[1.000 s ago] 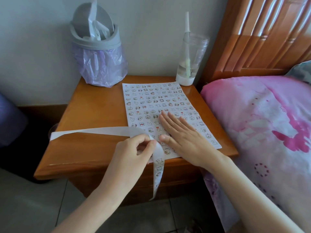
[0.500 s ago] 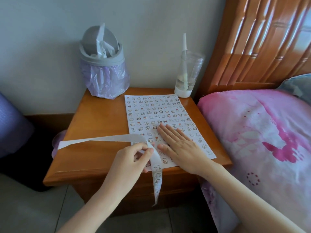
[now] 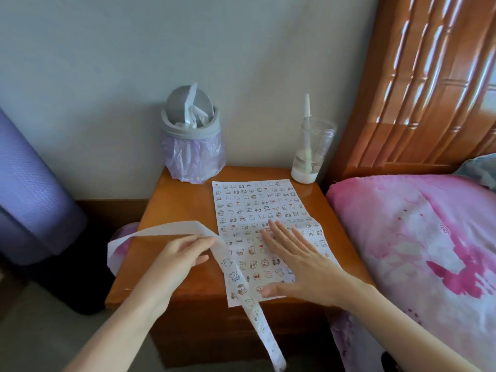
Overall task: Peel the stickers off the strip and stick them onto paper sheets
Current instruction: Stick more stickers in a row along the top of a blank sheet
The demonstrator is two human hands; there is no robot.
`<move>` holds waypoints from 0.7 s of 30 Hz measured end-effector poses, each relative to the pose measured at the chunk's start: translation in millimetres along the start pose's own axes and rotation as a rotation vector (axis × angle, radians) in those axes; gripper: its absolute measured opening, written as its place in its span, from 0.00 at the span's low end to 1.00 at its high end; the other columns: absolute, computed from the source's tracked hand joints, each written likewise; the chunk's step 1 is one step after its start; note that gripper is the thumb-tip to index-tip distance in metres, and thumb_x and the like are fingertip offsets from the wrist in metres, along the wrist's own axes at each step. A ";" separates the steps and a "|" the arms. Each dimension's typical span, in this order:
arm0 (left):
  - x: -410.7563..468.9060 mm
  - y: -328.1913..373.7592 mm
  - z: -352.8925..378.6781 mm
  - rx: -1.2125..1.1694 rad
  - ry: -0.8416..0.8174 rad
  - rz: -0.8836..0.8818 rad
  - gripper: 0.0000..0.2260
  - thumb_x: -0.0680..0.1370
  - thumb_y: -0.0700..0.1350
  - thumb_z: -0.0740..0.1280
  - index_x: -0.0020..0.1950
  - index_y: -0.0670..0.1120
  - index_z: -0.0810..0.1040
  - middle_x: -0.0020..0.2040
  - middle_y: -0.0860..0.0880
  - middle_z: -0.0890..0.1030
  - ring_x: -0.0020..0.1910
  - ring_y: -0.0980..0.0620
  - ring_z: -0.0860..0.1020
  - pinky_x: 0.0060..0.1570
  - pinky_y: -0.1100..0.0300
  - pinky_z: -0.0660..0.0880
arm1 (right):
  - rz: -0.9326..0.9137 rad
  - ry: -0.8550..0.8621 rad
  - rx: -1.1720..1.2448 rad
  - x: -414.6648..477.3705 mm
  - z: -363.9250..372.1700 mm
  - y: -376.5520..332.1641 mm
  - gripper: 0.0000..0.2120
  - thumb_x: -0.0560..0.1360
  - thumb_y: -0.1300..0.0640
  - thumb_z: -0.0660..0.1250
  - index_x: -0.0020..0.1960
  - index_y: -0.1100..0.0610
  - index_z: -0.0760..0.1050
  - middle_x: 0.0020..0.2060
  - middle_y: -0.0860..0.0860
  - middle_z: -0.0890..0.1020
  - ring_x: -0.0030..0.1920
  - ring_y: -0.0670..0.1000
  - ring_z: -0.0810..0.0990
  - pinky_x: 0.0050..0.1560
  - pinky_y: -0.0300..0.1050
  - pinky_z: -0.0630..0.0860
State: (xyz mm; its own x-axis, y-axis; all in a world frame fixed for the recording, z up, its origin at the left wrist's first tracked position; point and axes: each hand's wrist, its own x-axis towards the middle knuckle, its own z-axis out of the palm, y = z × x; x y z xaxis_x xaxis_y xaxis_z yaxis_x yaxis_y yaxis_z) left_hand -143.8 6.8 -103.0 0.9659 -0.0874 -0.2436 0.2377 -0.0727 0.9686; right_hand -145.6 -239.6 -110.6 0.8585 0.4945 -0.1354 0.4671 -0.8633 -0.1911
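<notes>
A white paper sheet covered with several rows of small cartoon stickers lies on the wooden nightstand. My right hand rests flat on the sheet's lower half, fingers spread. My left hand pinches a long white sticker strip at its bend. One end of the strip, bare of stickers, arcs left past the nightstand's edge. The other end carries stickers and hangs down over the front edge.
A small grey bin with a purple liner stands at the nightstand's back left. A clear plastic cup with a straw stands at the back right. A bed with a pink cover is on the right, a purple roll on the left.
The camera has tilted up, so everything sits lower in view. My left hand has drawn the strip slightly left, and my right hand has spread wider on the sheet.
</notes>
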 end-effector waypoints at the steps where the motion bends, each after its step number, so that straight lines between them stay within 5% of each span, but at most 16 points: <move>1: -1.9 -0.6 -0.7 -0.049 -0.008 -0.014 0.11 0.73 0.53 0.69 0.51 0.49 0.83 0.55 0.52 0.83 0.58 0.53 0.79 0.68 0.50 0.66 | -0.032 0.012 -0.019 -3.3 0.1 -1.3 0.50 0.67 0.25 0.55 0.73 0.44 0.28 0.71 0.41 0.26 0.68 0.38 0.22 0.66 0.36 0.23; 4: -1.5 0.4 2.4 -0.169 -0.055 -0.018 0.09 0.77 0.45 0.64 0.52 0.46 0.81 0.53 0.50 0.83 0.59 0.53 0.77 0.67 0.52 0.68 | -0.121 0.059 -0.050 -11.1 6.3 -2.7 0.48 0.70 0.28 0.58 0.75 0.45 0.34 0.73 0.41 0.31 0.71 0.39 0.28 0.71 0.38 0.28; 7: 0.9 8.1 8.3 -0.303 -0.101 -0.075 0.08 0.79 0.41 0.60 0.49 0.48 0.78 0.48 0.51 0.83 0.54 0.56 0.77 0.63 0.55 0.69 | -0.181 0.117 -0.024 -14.9 18.4 0.1 0.34 0.76 0.36 0.57 0.76 0.46 0.50 0.76 0.41 0.48 0.74 0.37 0.41 0.76 0.43 0.45; 11: 14.2 8.4 5.2 -0.415 -0.103 -0.154 0.11 0.80 0.43 0.59 0.61 0.44 0.74 0.60 0.44 0.78 0.59 0.50 0.76 0.59 0.54 0.71 | -0.178 0.213 0.103 -20.7 14.2 -2.9 0.26 0.76 0.34 0.53 0.70 0.44 0.68 0.72 0.36 0.60 0.71 0.31 0.53 0.70 0.32 0.56; 15: 21.4 5.0 0.8 -0.481 -0.082 -0.188 0.12 0.79 0.43 0.60 0.61 0.43 0.72 0.62 0.42 0.76 0.59 0.47 0.76 0.55 0.55 0.72 | -0.168 0.211 0.271 -21.3 5.5 -7.7 0.22 0.78 0.39 0.50 0.67 0.41 0.71 0.70 0.32 0.62 0.68 0.29 0.61 0.66 0.28 0.63; 21: 17.2 9.3 -11.5 -0.505 -0.100 -0.127 0.08 0.77 0.45 0.61 0.54 0.45 0.75 0.54 0.44 0.81 0.54 0.48 0.79 0.49 0.55 0.74 | -0.165 0.408 0.348 -9.1 8.6 -14.6 0.20 0.80 0.43 0.52 0.66 0.47 0.73 0.64 0.37 0.74 0.65 0.30 0.67 0.64 0.29 0.67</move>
State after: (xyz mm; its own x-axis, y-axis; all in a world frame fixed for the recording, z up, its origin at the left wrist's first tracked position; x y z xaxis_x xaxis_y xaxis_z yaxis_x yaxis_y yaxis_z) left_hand -123.9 16.1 -97.6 0.9176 -0.2052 -0.3404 0.3959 0.3967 0.8282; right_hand -162.0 -230.7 -114.9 0.8245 0.4811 0.2977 0.5642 -0.6592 -0.4972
